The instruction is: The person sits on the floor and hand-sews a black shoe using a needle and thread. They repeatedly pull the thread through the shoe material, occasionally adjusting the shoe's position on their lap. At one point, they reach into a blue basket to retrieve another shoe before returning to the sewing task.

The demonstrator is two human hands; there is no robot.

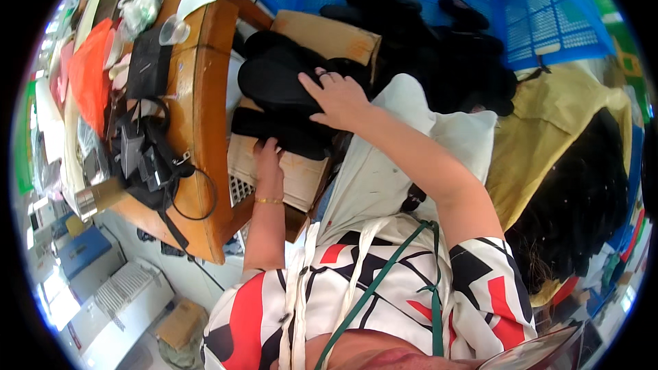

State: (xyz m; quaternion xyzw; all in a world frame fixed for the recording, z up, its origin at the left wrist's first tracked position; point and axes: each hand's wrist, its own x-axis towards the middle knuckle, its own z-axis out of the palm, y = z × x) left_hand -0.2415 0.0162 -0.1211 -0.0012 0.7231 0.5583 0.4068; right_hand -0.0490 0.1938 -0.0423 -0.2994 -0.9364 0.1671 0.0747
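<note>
Several black slippers lie piled over cardboard in front of me. The uppermost black slipper (271,83) shows its smooth oval sole. My right hand (340,101) reaches across to its right end, with thumb and index finger apart against it. The other fingertips are partly hidden among the black pieces. Below it lies a second black slipper (284,133), soft-looking and dark. My left hand (269,157) grips its lower edge, fingertips curled at the rim and partly covered.
A wooden table (205,96) on the left bears a black bag (147,157), a plastic cup (175,30) and wrappings. Behind the pile, a blue plastic crate (548,20) holds several black slippers. A cardboard piece (329,34) and white cloth (391,137) adjoin the pile; a yellowish sack (541,123) stands right.
</note>
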